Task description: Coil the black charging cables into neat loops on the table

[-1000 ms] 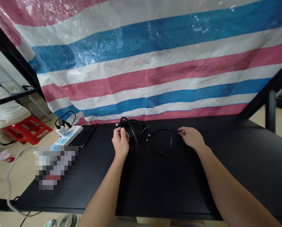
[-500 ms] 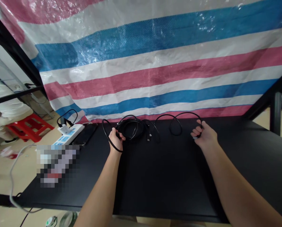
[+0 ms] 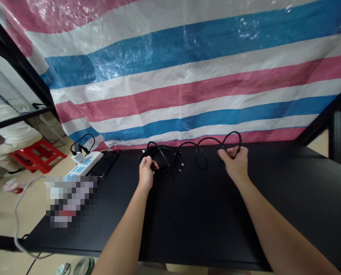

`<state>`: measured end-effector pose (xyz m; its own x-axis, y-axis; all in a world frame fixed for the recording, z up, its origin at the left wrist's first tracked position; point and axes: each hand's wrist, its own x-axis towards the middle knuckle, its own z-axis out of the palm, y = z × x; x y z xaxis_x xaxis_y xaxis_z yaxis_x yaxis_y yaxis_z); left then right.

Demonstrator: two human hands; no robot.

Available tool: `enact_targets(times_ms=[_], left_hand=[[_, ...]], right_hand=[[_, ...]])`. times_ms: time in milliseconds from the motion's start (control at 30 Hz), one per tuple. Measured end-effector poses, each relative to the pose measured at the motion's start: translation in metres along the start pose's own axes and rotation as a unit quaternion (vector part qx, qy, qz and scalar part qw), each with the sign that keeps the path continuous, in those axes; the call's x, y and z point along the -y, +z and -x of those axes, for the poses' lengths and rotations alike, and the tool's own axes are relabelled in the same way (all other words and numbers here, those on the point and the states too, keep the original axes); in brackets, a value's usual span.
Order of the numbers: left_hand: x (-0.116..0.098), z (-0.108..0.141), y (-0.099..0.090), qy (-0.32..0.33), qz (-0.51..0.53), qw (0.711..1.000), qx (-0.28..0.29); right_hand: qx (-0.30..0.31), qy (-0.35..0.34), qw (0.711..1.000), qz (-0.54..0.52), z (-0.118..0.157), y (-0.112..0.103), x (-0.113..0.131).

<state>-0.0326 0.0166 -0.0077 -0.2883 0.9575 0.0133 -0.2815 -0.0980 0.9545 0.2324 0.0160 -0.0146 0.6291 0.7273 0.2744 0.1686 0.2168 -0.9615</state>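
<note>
A black cable (image 3: 189, 143) runs in loose loops between my two hands, just above the back of the black table (image 3: 187, 214). My left hand (image 3: 147, 170) is closed around one end of it, with a small light tip showing by the fingers. Further right, my right hand (image 3: 235, 162) grips the other part, and a loop stands up over its fingers. Behind and right of my left hand lies a coiled bundle of black cables (image 3: 166, 168), its small connectors (image 3: 181, 168) pointing to the front.
At the left stand a white power strip (image 3: 83, 166) with a plugged-in charger and a black phone (image 3: 104, 164). A blurred patch (image 3: 73, 200) covers something in front. A striped tarp (image 3: 187, 91) hangs behind. A person (image 3: 12, 130) sits on a red stool (image 3: 40, 154).
My right hand has moved left and turned, with a cable loop now over its fingers. My left hand has shifted slightly right, and the loop around its wrist is gone.
</note>
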Motion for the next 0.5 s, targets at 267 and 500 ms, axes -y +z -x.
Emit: enact_targets(times_ms=[267, 500], left_hand=[[-0.001, -0.001, 0.001, 0.016, 0.033, 0.999, 0.005], [0.011, -0.001, 0.002, 0.043, -0.032, 0.998, -0.012]], right_hand=[[0.056, 0.065, 0.995, 0.058, 0.005, 0.006, 0.004], [-0.005, 0.129, 0.989, -0.072, 0.001, 0.01, 0.002]])
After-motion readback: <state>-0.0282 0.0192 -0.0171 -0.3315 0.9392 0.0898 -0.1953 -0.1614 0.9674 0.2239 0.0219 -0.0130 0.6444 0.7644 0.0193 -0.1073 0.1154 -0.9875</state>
